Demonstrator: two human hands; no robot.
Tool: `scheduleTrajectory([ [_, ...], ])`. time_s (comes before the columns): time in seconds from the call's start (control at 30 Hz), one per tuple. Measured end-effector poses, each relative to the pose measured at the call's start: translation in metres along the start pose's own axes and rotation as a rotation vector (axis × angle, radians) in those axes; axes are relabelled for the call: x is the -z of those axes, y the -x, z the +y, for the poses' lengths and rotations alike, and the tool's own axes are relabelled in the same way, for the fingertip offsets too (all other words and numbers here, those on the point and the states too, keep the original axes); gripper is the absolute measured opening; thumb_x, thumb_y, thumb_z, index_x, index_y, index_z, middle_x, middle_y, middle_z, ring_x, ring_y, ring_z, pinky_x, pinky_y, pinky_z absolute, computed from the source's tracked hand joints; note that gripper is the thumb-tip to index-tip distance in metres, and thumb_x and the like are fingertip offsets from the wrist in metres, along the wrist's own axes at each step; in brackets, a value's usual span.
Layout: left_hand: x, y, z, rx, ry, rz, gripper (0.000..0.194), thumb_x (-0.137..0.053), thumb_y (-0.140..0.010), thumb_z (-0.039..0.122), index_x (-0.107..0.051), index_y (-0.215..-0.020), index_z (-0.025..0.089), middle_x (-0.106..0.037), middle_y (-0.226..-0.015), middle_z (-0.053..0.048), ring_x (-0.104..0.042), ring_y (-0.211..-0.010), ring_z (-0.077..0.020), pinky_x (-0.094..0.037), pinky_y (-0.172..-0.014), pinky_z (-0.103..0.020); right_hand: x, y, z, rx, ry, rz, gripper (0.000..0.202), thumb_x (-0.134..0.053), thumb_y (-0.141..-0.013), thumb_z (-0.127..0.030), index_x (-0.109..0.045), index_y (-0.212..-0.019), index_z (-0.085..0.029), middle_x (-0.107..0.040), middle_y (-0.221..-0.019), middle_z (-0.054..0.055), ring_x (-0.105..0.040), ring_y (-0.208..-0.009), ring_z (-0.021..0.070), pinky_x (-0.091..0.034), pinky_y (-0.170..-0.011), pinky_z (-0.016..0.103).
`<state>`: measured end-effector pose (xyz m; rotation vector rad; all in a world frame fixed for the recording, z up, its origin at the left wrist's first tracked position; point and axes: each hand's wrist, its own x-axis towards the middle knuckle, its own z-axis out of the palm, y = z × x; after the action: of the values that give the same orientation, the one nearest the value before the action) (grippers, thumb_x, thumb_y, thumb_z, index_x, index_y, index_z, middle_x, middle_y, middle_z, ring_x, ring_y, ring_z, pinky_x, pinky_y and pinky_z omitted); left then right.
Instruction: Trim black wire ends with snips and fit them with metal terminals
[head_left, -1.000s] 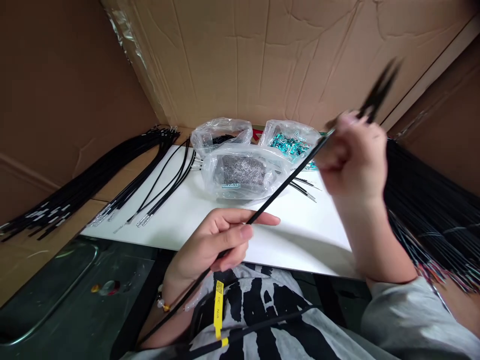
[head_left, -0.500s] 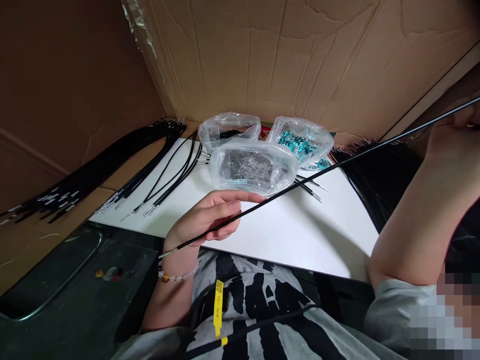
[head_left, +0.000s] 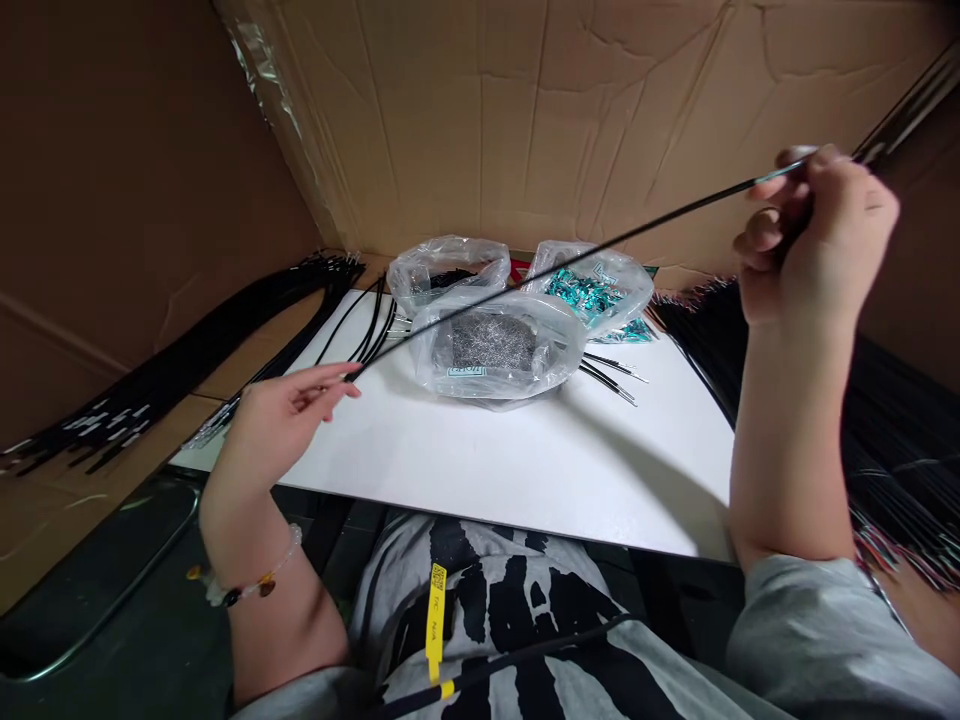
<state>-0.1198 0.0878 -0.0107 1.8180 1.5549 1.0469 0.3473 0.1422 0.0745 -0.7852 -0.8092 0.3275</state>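
Right hand (head_left: 832, 230) of mine gripped the metal-tipped end of the black cable (head_left: 630, 236); lower and leftward, my left hand (head_left: 274, 425) pinched its other end. Between both hands, the clear bag (head_left: 431, 370) rested on the white board (head_left: 465, 450).

A narrow yellow tag (head_left: 435, 635) over a gray-and-black patterned shirt (head_left: 517, 610) bears a square matrix code and small dark characters along its length, too small to read surely. Blue-green block lettering, boxed on the front clear plastic bag (head_left: 499, 388) and also printed on the right rear clear plastic bag (head_left: 637, 288), is too unclear to read.
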Motion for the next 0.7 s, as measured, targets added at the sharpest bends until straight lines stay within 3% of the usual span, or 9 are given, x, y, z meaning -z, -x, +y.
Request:
scheduleTrajectory([
  [0.1, -0.003, -0.026, -0.017, -0.08, 0.001, 0.236, 0.032, -0.066, -0.093, 0.021, -0.077, -0.123, 0.022, -0.079, -0.096, 0.008, -0.059, -0.072, -0.0091, -0.047, -0.067, -0.015, 0.0, 0.006, 0.022, 0.119, 0.075, -0.203, 0.021, -0.058, -0.093, -0.009, -0.066, -0.077, -0.018, -0.079, -0.079, 0.009, -0.041, -0.035, 0.0027, -0.01, -0.035, 0.028],
  [0.17, -0.008, -0.051, -0.023, -0.09, -0.169, 0.25, 0.036, -0.055, -0.099, 0.021, -0.073, -0.129, 0.017, -0.078, -0.101, 0.007, -0.059, -0.073, -0.008, -0.046, -0.075, -0.017, 0.003, 0.007, 0.037, 0.192, 0.169, -0.393, 0.014, -0.065, -0.096, -0.022, -0.065, -0.082, -0.02, -0.08, -0.088, 0.012, -0.049, -0.038, 0.0043, -0.019, -0.034, 0.027],
  [0.23, -0.016, -0.077, -0.022, -0.091, -0.303, 0.187, 0.038, -0.052, -0.1, 0.022, -0.073, -0.13, 0.01, -0.078, -0.101, 0.001, -0.058, -0.071, -0.0089, -0.045, -0.075, -0.021, 0.004, 0.008, 0.05, 0.222, 0.256, -0.5, 0.02, -0.066, -0.099, -0.036, -0.063, -0.086, -0.02, -0.08, -0.088, 0.011, -0.053, -0.041, 0.0059, -0.024, -0.036, 0.026],
  [0.37, -0.037, -0.118, -0.018, -0.122, -0.356, 0.102, 0.03, -0.061, -0.095, 0.019, -0.078, -0.116, 0.007, -0.079, -0.089, -0.004, -0.057, -0.07, -0.0138, -0.046, -0.078, -0.026, 0.004, 0.013, 0.056, 0.178, 0.334, -0.525, 0.034, -0.068, -0.095, -0.052, -0.062, -0.081, -0.022, -0.078, -0.08, 0.007, -0.05, -0.043, 0.0079, -0.027, -0.038, 0.027],
  [0.53, -0.067, -0.146, -0.022, -0.182, -0.361, -0.011, 0.027, -0.06, -0.093, 0.018, -0.082, -0.108, 0.013, -0.082, -0.104, -0.011, -0.07, -0.097, -0.0249, -0.05, -0.091, -0.031, 0.009, 0.015, 0.031, -0.127, 0.577, -0.539, 0.024, -0.067, -0.092, -0.043, -0.066, -0.079, -0.022, -0.079, -0.095, 0.011, -0.054, -0.053, 0.0114, -0.038, -0.048, 0.029],
  [0.63, -0.082, -0.159, -0.023, -0.229, -0.342, -0.127, 0.02, -0.064, -0.094, 0.021, -0.081, -0.1, 0.014, -0.081, -0.098, -0.009, -0.071, -0.1, -0.0271, -0.052, -0.091, -0.033, 0.018, 0.009, 0.017, -0.185, 0.766, -0.646, 0.02, -0.064, -0.091, -0.037, -0.069, -0.084, -0.019, -0.078, -0.093, 0.012, -0.056, -0.057, 0.0131, -0.041, -0.054, 0.03],
  [0.7, -0.092, -0.165, -0.024, -0.262, -0.312, -0.191, 0.022, -0.067, -0.097, 0.031, -0.077, -0.105, 0.013, -0.078, -0.1, -0.006, -0.071, -0.096, -0.0246, -0.056, -0.089, -0.036, 0.025, 0.003, 0.01, -0.184, 0.901, -0.71, 0.023, -0.062, -0.091, -0.039, -0.071, -0.089, -0.018, -0.077, -0.088, 0.013, -0.056, -0.059, 0.0141, -0.042, -0.057, 0.031],
])
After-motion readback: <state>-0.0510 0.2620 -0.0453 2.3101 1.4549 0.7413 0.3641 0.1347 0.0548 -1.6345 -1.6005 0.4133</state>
